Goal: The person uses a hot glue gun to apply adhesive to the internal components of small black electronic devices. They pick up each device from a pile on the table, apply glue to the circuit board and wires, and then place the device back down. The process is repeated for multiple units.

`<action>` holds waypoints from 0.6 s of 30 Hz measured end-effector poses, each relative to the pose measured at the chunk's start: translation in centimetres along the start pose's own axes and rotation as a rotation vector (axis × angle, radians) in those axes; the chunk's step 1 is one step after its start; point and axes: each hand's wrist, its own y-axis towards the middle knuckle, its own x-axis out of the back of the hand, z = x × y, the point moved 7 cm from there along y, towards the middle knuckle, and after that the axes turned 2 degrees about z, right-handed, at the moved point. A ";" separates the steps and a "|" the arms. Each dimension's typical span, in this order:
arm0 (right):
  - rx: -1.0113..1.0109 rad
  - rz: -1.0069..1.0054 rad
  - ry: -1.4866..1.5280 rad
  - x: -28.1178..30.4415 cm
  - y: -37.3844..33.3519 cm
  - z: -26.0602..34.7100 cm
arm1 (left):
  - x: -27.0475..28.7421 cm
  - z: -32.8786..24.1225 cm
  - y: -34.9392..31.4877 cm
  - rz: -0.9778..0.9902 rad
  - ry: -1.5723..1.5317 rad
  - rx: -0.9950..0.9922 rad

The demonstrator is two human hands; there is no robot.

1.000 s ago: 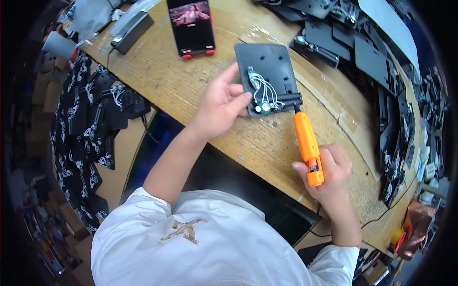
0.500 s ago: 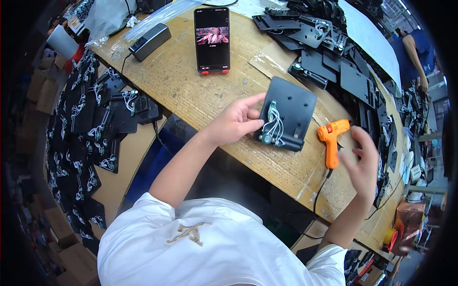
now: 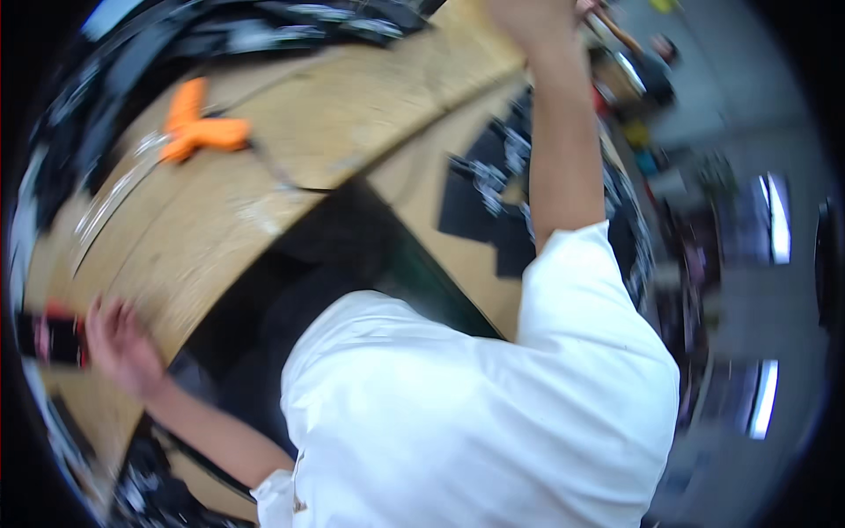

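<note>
Lying between the loosely spread left hand [image 3: 126,348] and blurred right hand [image 3: 532,22], grip unclear, touching neither: an orange plastic glue gun [image 3: 195,132].

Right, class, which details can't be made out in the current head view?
Right hand: head view, blurred and cut off by the upper edge; anything it holds is unseen.
Phone: head view, screen image smeared by motion blur.
Dark plates: head view, blurred and partly behind the right arm; can't be counted.
</note>
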 end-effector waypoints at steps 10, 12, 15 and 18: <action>-1.930 -0.664 0.794 18.3 -58.4 -39.4 | -1.3 0.9 0.4 0.084 0.252 0.124; -2.103 -0.636 0.693 17.5 -63.0 -36.3 | -1.8 0.4 0.5 0.112 0.264 0.131; -2.113 -0.753 0.746 12.4 -63.3 -33.3 | -2.0 0.7 0.7 0.137 0.268 0.105; -2.114 -0.920 0.790 7.5 -60.6 -32.5 | -1.9 1.0 0.7 0.108 0.296 0.096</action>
